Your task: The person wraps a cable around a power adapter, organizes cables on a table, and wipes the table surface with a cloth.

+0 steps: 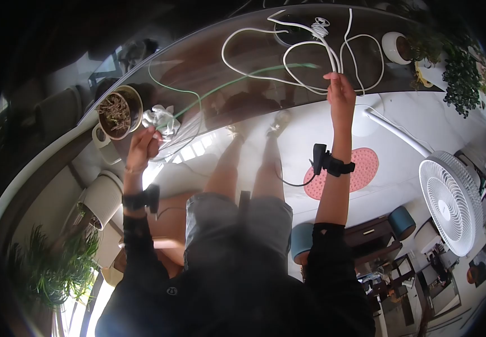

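Note:
My right hand (341, 89) is closed around several white cables (332, 56) over the dark glossy tabletop. Their loops spread left and right of it, and one coiled part (320, 27) lies farther back. My left hand (144, 144) has its fingers curled together beside a crumpled white bundle (163, 121); what they grip, if anything, is hidden. A green cord (226, 85) runs from near that bundle across the tabletop towards the white cables. A thinner pale green line (164, 84) curves behind it.
A potted dry plant (116, 114) stands left of my left hand. At the far right of the dark table (198, 62) are a white pot (395, 48) and a trailing plant (461, 78). A white fan (448, 202) and a pink mat (355, 174) are below, right.

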### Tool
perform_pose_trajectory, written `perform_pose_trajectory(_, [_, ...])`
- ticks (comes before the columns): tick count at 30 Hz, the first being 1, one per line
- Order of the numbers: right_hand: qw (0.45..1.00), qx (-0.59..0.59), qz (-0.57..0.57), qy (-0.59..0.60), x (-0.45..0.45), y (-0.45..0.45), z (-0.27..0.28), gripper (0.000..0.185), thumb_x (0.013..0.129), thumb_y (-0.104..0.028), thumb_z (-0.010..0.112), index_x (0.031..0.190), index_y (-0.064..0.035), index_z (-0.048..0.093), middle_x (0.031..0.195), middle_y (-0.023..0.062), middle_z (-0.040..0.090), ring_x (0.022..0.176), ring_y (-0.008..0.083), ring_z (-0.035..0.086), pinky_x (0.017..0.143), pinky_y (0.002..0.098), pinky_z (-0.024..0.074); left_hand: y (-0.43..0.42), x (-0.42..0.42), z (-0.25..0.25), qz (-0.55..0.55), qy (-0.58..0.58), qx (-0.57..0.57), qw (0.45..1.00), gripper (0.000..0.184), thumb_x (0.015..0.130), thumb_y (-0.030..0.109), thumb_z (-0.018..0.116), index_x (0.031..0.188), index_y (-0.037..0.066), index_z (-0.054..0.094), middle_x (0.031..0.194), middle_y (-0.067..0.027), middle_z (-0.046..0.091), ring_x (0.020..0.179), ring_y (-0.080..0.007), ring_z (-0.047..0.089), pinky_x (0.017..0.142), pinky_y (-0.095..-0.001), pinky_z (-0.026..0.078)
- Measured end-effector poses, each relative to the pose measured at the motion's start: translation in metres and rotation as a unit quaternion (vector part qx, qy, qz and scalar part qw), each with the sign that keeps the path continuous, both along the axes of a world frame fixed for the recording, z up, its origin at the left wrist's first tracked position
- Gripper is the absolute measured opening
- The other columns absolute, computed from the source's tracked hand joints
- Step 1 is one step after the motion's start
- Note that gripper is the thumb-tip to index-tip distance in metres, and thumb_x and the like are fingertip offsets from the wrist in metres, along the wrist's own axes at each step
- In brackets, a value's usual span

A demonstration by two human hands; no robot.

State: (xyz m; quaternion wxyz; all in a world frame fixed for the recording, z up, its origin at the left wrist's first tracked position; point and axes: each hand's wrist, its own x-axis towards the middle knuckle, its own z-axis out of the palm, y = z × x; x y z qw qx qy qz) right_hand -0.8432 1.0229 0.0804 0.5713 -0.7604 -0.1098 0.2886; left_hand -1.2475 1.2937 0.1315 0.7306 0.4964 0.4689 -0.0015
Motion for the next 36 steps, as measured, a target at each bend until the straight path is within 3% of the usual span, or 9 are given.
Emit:
perform_pose_trajectory(5, [0.985, -0.044, -0.008, -0.166, -0.001, 0.014, -0.034, 0.022, 0.094, -0.026, 0.055, 0.097, -0.0071, 0.066, 0.065, 0.0052, 0.059, 0.059, 0.0158, 0.06, 0.058, 0.026, 0.0436, -0.02, -0.048, 0.041, -0.018, 0.02, 0.068, 0.997, 0.038, 0.1, 0.029, 0.045, 0.077, 0.003, 0.06, 0.047, 0.0077, 0.032, 0.039, -0.0027, 0.023, 0.038, -0.0239, 0.015])
perform_pose_trajectory(9, [0.866, -0.252, 0.113, -0.416, -0.023, 0.03, -0.068, 0.043, 0.09, -0.025, 0.058, 0.125, -0.001, 0.051, 0.125, 0.0193, 0.054, 0.117, 0.0281, 0.053, 0.097, 0.0374, 0.0417, -0.037, -0.014, 0.06, -0.034, 0.005, 0.057, 0.998, 0.038, 0.1, 0.028, 0.044, 0.08, 0.001, 0.061, 0.048, 0.008, 0.031, 0.041, -0.0025, 0.023, 0.04, -0.0229, 0.017])
perform_pose_trajectory(11, [0.885, -0.161, 0.181, -0.398, -0.066, 0.058, -0.041, 0.069, 0.083, -0.015, 0.061, 0.143, -0.0035, 0.027, 0.148, 0.0189, 0.029, 0.137, 0.03, 0.029, 0.108, 0.0416, 0.0317, -0.038, 0.006, 0.067, -0.074, -0.025, 0.026, 0.997, 0.035, 0.101, 0.027, 0.043, 0.089, -0.001, 0.06, 0.05, 0.0073, 0.031, 0.043, -0.0027, 0.023, 0.042, -0.0229, 0.018])
perform_pose_trajectory(13, [0.93, 0.14, 0.271, -0.207, -0.121, 0.088, 0.007, 0.079, 0.065, 0.003, 0.054, 0.141, -0.0065, 0.035, 0.145, 0.0204, 0.032, 0.137, 0.0381, 0.025, 0.11, 0.0452, 0.0269, -0.049, 0.033, 0.079, -0.084, -0.056, -0.01, 0.995, 0.034, 0.101, 0.026, 0.042, 0.095, -0.002, 0.06, 0.051, 0.0067, 0.031, 0.044, -0.0029, 0.024, 0.042, -0.0232, 0.018])
perform_pose_trajectory(17, [0.862, 0.276, 0.418, 0.08, -0.219, 0.105, 0.052, 0.092, 0.064, 0.003, 0.055, 0.147, -0.0158, 0.023, 0.148, 0.015, 0.029, 0.137, 0.0335, 0.03, 0.113, 0.0492, 0.0176, -0.062, 0.062, 0.106, -0.112, -0.074, -0.009, 0.991, 0.037, 0.101, 0.026, 0.04, 0.108, -0.006, 0.055, 0.054, 0.0061, 0.031, 0.048, -0.0038, 0.025, 0.046, -0.0218, 0.02])
perform_pose_trajectory(20, [0.838, 0.186, 0.513, 0.011, -0.241, 0.114, 0.049, 0.083, 0.074, -0.011, 0.068, 0.145, -0.0206, 0.028, 0.136, 0.0067, 0.049, 0.129, 0.0222, 0.042, 0.11, 0.053, 0.0212, -0.071, 0.055, 0.143, -0.083, -0.045, 0.007, 0.996, 0.048, 0.099, 0.036, 0.039, 0.101, -0.011, 0.053, 0.05, 0.0059, 0.034, 0.042, -0.0031, 0.026, 0.042, -0.0224, 0.019])
perform_pose_trajectory(24, [0.858, 0.159, 0.405, -0.271, -0.251, 0.111, -0.009, 0.012, 0.08, -0.015, 0.067, 0.091, -0.0099, 0.067, 0.091, 0.0067, 0.063, 0.096, 0.0241, 0.059, 0.095, 0.0424, 0.0403, -0.074, 0.025, 0.167, -0.144, -0.243, -0.066, 0.957, 0.047, 0.099, 0.033, 0.041, 0.1, -0.011, 0.059, 0.066, -0.0117, 0.06, 0.046, -0.0068, 0.049, 0.043, -0.021, 0.037])
perform_pose_trajectory(31, [0.949, 0.187, 0.214, 0.134, -0.249, 0.106, 0.019, 0.031, 0.097, -0.024, 0.047, 0.076, -0.0032, 0.056, 0.063, 0.0074, 0.048, 0.061, 0.0177, 0.048, 0.061, 0.0302, 0.0382, -0.083, -0.009, 0.141, 0.069, -0.272, -0.156, 0.947, 0.062, 0.097, 0.05, 0.036, 0.108, -0.009, 0.054, 0.094, -0.0158, 0.062, 0.079, -0.0213, 0.062, 0.072, -0.0297, 0.048])
perform_pose_trajectory(36, [0.893, 0.381, -0.001, 0.237, -0.202, 0.14, 0.082, 0.041, 0.101, -0.034, 0.037, 0.068, -0.0086, 0.04, 0.056, 0.0001, 0.034, 0.06, 0.0142, 0.04, 0.063, 0.0305, 0.0363, -0.046, 0.003, 0.063, 0.197, -0.083, 0.122, 0.969, 0.062, 0.099, 0.049, 0.03, 0.116, -0.006, 0.053, 0.115, -0.0205, 0.057, 0.111, -0.0286, 0.054, 0.1, -0.0424, 0.042])
